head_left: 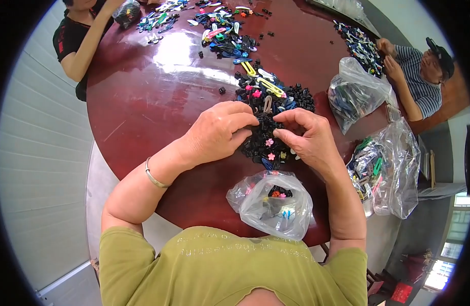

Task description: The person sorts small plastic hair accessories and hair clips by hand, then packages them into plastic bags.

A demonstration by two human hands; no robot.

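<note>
A heap of small black hair claw clips (pixel 255 145) lies in front of me, mixed with pink flower-shaped clips (pixel 271 156) and a few snap clips. My left hand (pixel 219 130) is at the heap's left side, its thumb and forefinger curled together in a pinch. Opposite it, my right hand (pixel 311 135) bends its thumb and forefinger at the heap's right side. What either hand pinches is too small and dark to make out. Just behind the fingers, a beige snap clip (pixel 267 104) stands among the black ones. Nearer my body, a clear plastic bag (pixel 275 217) gapes, with some clips inside.
Yellow snap clips (pixel 248 68) and more clips trail across the dark red table (pixel 143 109). Filled plastic bags (pixel 354 97) stand at the right. One person (pixel 423 76) handles a clip pile (pixel 359 48) at the right; another person's arm (pixel 87 53) shows at the far left.
</note>
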